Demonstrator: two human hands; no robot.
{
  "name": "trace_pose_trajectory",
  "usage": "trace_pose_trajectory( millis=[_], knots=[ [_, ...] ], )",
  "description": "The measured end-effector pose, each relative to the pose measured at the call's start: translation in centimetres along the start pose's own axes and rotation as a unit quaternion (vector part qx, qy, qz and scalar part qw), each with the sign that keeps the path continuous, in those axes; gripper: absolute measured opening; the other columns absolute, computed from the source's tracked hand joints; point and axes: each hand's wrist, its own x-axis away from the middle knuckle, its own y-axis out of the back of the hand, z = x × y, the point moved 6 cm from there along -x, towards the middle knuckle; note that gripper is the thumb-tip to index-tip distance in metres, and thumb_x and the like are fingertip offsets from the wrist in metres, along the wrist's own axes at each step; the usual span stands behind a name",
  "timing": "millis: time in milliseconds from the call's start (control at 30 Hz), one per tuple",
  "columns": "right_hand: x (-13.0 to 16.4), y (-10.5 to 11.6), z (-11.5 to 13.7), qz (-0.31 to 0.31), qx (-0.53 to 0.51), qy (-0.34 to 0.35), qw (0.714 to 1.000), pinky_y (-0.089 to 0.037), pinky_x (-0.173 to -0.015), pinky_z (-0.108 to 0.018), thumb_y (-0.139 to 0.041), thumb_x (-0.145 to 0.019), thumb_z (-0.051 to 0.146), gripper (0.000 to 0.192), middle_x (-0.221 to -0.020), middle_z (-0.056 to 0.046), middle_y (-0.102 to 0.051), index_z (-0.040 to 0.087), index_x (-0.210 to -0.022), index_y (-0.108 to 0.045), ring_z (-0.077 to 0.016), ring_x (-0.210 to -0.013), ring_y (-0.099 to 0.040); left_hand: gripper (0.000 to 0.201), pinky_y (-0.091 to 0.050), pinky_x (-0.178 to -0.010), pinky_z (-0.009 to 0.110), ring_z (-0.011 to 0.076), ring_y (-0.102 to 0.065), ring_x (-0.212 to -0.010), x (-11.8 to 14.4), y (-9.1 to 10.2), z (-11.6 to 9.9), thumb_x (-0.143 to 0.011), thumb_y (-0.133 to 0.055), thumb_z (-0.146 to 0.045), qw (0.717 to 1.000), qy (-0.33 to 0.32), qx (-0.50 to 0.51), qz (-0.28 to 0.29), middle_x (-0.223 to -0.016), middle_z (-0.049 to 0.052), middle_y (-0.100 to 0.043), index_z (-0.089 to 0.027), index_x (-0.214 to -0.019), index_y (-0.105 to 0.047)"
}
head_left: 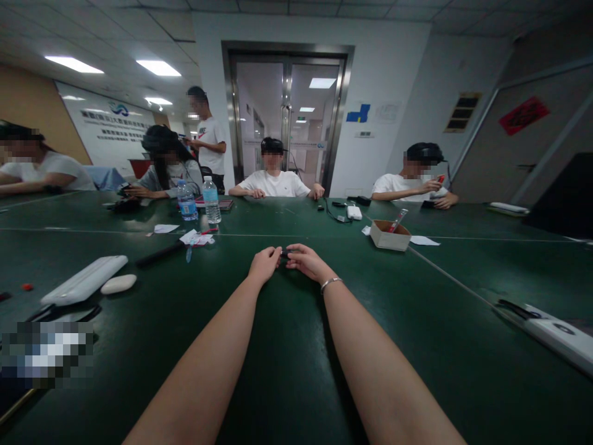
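Green tabletop (287,371) fills the room's foreground, running up to glass double doors (287,117) at twelve o'clock. Taking the hands as the dial's centre, one long white case (86,280) lies near nine o'clock, with one rounded white object (118,283), mouse-like, just beside it; both seem simply parked out of the working space. Toward ten o'clock two capped water bottles (212,201) stand upright, probably set back against spills.

At the centre, the left hand (265,264) has its fingers curled in on one end of a single small dark object (284,253), while the right hand (309,262) pinches the other end between thumb and fingers – likely so that each end is steadied. Its exact kind is too small to tell. One bracelet (332,283) circles the right wrist.

Close to three o'clock, one open box (390,241) holds a slim red-and-clear item (399,220) leaning on its wall, presumably to keep it from rolling off. Lower, near four, lies one white device (558,337). Five other people are in view – four seated, one standing.
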Motion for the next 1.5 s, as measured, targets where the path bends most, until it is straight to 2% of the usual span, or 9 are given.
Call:
trace_pose_trajectory(
  millis=[133,433,767,1000,1133,1267,1333,1433,1500],
  knots=[
    [0.0,-0.1,0.0,0.002,0.005,0.002,1.000,-0.055,-0.058,-0.024,-0.058,-0.075,-0.001,0.024,-0.070,-0.001,-0.063,0.014,-0.092,-0.053,-0.0111,-0.053,-0.062,0.029,-0.043,-0.059,0.023,0.0128,-0.058,-0.059,0.1,0.2,-0.2,-0.083,-0.044,-0.048,0.999,-0.023,0.023,-0.014,-0.068,-0.002,-0.061,-0.022,-0.085,-0.057],
    [0.1,0.0,0.1,-0.006,0.008,0.000,1.000,-0.055,-0.058,-0.025,-0.056,-0.078,-0.001,0.022,-0.064,-0.001,-0.061,0.013,-0.095,-0.052,-0.0119,-0.053,-0.062,0.021,-0.046,-0.068,0.025,0.0148,-0.060,-0.073,-0.7,0.0,0.7,-0.074,-0.059,-0.035,0.994,-0.055,0.088,-0.024,-0.078,0.002,-0.064,-0.020,-0.088,-0.063],
    [0.0,0.1,0.1,-0.006,0.007,0.000,1.000,-0.056,-0.061,-0.026,-0.061,-0.076,0.001,0.024,-0.067,-0.001,-0.061,0.014,-0.094,-0.053,-0.0113,-0.054,-0.062,0.026,-0.046,-0.068,0.028,0.0166,-0.061,-0.071,-0.8,0.0,0.6,-0.074,-0.060,-0.038,0.991,-0.025,0.130,-0.007,-0.075,0.006,-0.066,-0.015,-0.085,-0.064],
    [0.1,-0.4,0.2,0.016,0.025,0.016,0.999,-0.056,-0.061,-0.027,-0.060,-0.075,0.001,0.027,-0.068,0.001,-0.059,0.015,-0.095,-0.050,-0.0104,-0.054,-0.060,0.033,-0.042,-0.062,0.026,0.0159,-0.058,-0.065,-0.4,0.4,0.2,-0.074,-0.057,-0.047,0.994,-0.001,0.106,-0.027,-0.068,0.004,-0.063,-0.015,-0.078,-0.061],
    [-0.4,-1.0,0.0,0.013,0.132,0.016,0.991,-0.052,-0.052,-0.024,-0.061,-0.074,0.004,0.026,-0.061,0.005,-0.055,0.016,-0.095,-0.050,-0.0090,-0.047,-0.054,0.031,-0.040,-0.061,0.025,0.0156,-0.058,-0.066,0.0,1.1,-0.2,-0.076,-0.054,-0.048,0.997,-0.011,0.050,-0.065,-0.071,0.003,-0.063,-0.018,-0.077,-0.060],
    [-0.7,-1.7,0.0,-0.028,0.310,0.029,0.950,-0.041,-0.043,-0.021,-0.061,-0.073,0.007,0.021,-0.070,0.003,-0.057,0.016,-0.089,-0.050,-0.0065,-0.042,-0.047,0.028,-0.041,-0.065,0.026,0.0160,-0.058,-0.072,0.2,1.5,-0.7,-0.080,-0.052,-0.046,0.995,-0.052,-0.009,-0.083,-0.079,0.003,-0.063,-0.019,-0.081,-0.059],
    [-0.6,-2.0,0.6,-0.060,0.405,0.069,0.910,-0.040,-0.048,-0.021,-0.068,-0.069,0.012,0.021,-0.075,0.002,-0.056,0.016,-0.080,-0.050,-0.0074,-0.050,-0.047,0.025,-0.042,-0.068,0.027,0.0162,-0.057,-0.076,0.2,1.3,-0.9,-0.080,-0.052,-0.043,0.994,-0.064,-0.034,-0.076,-0.083,0.004,-0.063,-0.019,-0.082,-0.060],
    [-0.1,-2.7,1.2,-0.091,0.539,0.113,0.830,-0.038,-0.056,-0.023,-0.074,-0.062,0.019,0.027,-0.073,0.000,-0.053,0.016,-0.068,-0.048,-0.0122,-0.064,-0.049,0.020,-0.043,-0.070,0.027,0.0162,-0.056,-0.077,0.4,0.8,-1.3,-0.079,-0.054,-0.038,0.994,-0.071,-0.066,-0.048,-0.087,0.005,-0.062,-0.019,-0.081,-0.060],
    [0.2,-3.2,1.2,-0.101,0.584,0.116,0.797,-0.037,-0.058,-0.024,-0.073,-0.063,0.022,0.025,-0.074,-0.002,-0.053,0.016,-0.067,-0.049,-0.0147,-0.069,-0.050,0.018,-0.043,-0.068,0.028,0.0165,-0.055,-0.075,0.6,0.5,-1.6,-0.078,-0.056,-0.037,0.995,-0.064,-0.069,-0.037,-0.087,0.005,-0.061,-0.019,-0.081,-0.060]
  ],
)
